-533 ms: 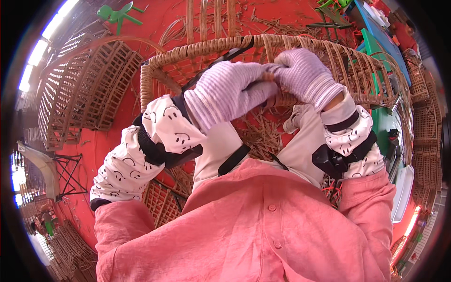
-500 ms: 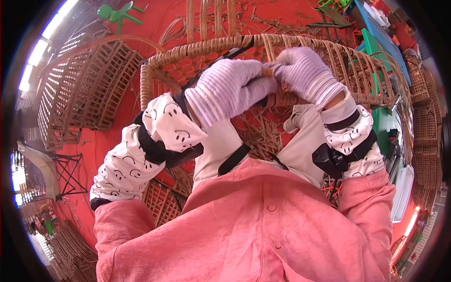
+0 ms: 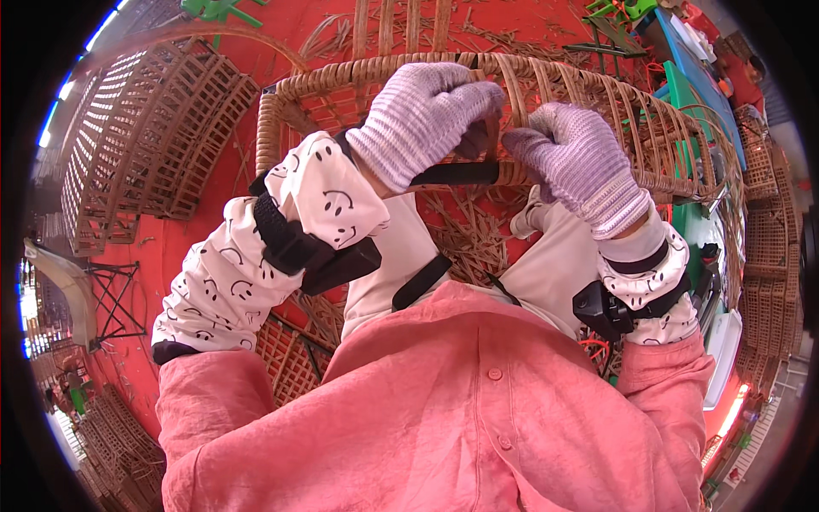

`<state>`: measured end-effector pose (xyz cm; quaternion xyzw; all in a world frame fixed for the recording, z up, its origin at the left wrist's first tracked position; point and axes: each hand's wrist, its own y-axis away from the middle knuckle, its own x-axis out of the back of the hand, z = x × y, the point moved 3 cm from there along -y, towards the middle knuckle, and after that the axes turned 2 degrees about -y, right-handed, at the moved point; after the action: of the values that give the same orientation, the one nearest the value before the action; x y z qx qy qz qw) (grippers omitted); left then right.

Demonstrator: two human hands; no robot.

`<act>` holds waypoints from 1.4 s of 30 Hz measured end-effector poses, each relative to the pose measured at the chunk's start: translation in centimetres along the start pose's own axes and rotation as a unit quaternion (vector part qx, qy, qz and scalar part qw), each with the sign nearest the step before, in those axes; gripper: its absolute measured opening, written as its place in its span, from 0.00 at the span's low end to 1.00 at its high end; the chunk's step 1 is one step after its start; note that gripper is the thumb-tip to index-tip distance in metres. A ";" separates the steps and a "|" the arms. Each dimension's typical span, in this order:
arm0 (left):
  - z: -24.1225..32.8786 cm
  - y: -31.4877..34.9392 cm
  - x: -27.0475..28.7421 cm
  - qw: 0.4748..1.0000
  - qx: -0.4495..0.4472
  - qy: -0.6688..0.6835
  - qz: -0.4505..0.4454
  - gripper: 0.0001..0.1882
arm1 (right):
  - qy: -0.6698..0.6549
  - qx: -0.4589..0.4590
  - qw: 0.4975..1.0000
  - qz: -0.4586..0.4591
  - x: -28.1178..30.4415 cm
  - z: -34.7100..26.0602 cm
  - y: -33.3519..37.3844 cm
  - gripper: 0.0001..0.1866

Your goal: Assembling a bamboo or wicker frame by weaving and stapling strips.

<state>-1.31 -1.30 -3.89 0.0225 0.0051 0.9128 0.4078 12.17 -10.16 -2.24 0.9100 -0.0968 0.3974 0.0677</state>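
My gloved left hand point(image 3: 422, 119) is clenched around a black-handled tool point(image 3: 456, 173) under its fingers; my right hand point(image 3: 576, 162) curls its fingers onto the wicker basket's rim point(image 3: 546, 81), just beside.

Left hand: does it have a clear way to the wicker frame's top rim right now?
Probably yes: the left hand already rests on the wicker frame rim beside the right hand, nothing between.
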 end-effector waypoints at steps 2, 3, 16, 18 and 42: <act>0.1 0.6 0.2 0.996 -0.067 -0.052 -0.018 0.13 | 0.015 0.028 0.999 0.014 0.2 -0.2 0.3 0.17; 0.3 1.0 0.1 0.985 -0.134 -0.104 -0.036 0.12 | 0.064 0.034 0.997 0.016 0.5 -0.5 0.5 0.17; -2.3 7.9 -2.5 0.789 -0.396 -0.468 -0.036 0.13 | 0.238 0.327 0.907 0.117 -0.3 -1.3 1.8 0.15; -3.1 8.0 -2.6 0.806 -0.361 -0.467 -0.042 0.13 | 0.281 0.354 0.884 0.123 -0.8 -0.8 1.9 0.17; 0.3 1.9 2.7 0.842 -0.019 -0.529 -0.101 0.07 | 0.323 0.395 0.841 0.180 -3.6 0.6 1.7 0.21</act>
<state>-4.53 -0.53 -3.48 0.4935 -0.2268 0.7159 0.4388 9.83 -11.50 -5.22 0.6461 -0.0662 0.6786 -0.3430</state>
